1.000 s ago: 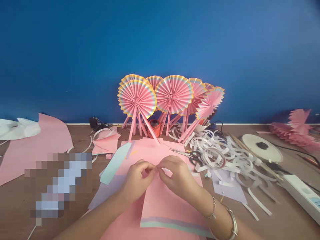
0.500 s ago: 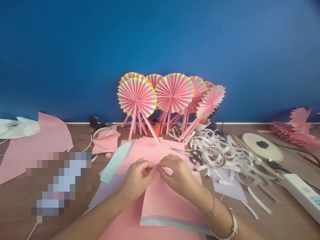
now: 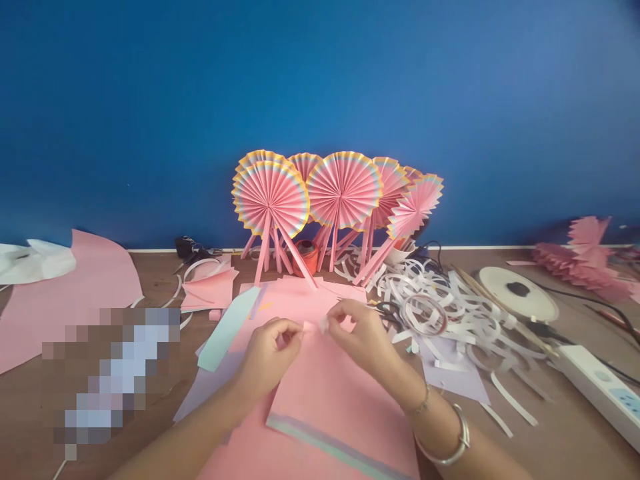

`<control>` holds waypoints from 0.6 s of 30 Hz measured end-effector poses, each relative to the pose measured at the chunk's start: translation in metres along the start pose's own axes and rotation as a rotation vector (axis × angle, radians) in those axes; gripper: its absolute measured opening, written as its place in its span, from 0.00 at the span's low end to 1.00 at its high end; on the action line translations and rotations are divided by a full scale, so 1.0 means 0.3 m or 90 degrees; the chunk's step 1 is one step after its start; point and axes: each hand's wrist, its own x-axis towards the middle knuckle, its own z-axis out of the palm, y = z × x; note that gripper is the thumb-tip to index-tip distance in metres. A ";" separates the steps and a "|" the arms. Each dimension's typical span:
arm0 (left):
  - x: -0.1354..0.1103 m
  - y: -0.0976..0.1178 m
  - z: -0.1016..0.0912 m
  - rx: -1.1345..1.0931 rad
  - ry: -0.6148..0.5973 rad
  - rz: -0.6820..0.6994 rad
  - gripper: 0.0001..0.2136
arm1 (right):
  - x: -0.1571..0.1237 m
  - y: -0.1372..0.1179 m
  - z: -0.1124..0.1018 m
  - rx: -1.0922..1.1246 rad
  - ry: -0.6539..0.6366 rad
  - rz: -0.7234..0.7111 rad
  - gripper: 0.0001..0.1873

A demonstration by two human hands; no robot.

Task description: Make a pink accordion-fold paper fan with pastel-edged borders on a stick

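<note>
A pink paper sheet (image 3: 345, 393) with purple and mint bands along its near edge lies tilted in front of me, over larger pink paper (image 3: 250, 440). My left hand (image 3: 273, 353) pinches the sheet's far left corner between thumb and fingers. Just right of it, my right hand (image 3: 357, 340) is closed in a pinch on a small whitish strip (image 3: 324, 325), which looks like tape backing. A short gap separates the two hands. Mint paper (image 3: 227, 333) lies beyond my left hand, and the scissors (image 3: 387, 312) are partly hidden behind my right hand.
Pleated pink paper fans (image 3: 270, 197) on paper sticks stand by the blue wall. Curled white strips (image 3: 460, 313) and a tape roll (image 3: 425, 315) are heaped at right, near a round lid (image 3: 530, 300) and a power strip (image 3: 600, 387). A red container (image 3: 305, 257) sits among the sticks.
My hands were together at the paper's edge and have moved apart, the right one drawing a whitish strip away. The pink sheet has turned slightly and its near left corner has shifted left.
</note>
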 end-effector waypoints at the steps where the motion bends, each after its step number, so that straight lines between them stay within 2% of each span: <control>1: 0.007 -0.005 -0.006 -0.002 0.012 -0.010 0.07 | 0.020 0.017 -0.029 -0.011 0.021 0.024 0.06; 5: 0.041 -0.039 -0.027 -0.005 0.047 -0.027 0.09 | 0.097 0.103 -0.218 -0.061 0.143 0.107 0.09; 6: 0.048 -0.049 -0.031 -0.004 0.054 -0.032 0.09 | 0.109 0.126 -0.276 -0.080 0.185 0.138 0.09; 7: 0.055 -0.058 -0.035 -0.003 0.059 -0.037 0.10 | 0.115 0.150 -0.336 -0.111 0.262 0.208 0.08; 9: 0.067 -0.075 -0.043 0.004 0.065 -0.045 0.10 | 0.113 0.195 -0.450 -0.146 0.374 0.323 0.09; 12: 0.081 -0.092 -0.056 0.026 0.063 -0.051 0.09 | 0.084 0.261 -0.584 -0.167 0.472 0.375 0.16; 15: 0.088 -0.093 -0.067 0.068 0.045 -0.057 0.09 | 0.052 0.315 -0.656 -0.192 0.554 0.380 0.23; 18: 0.080 -0.074 -0.067 0.139 0.018 -0.066 0.06 | 0.046 0.338 -0.657 -0.226 0.533 0.289 0.25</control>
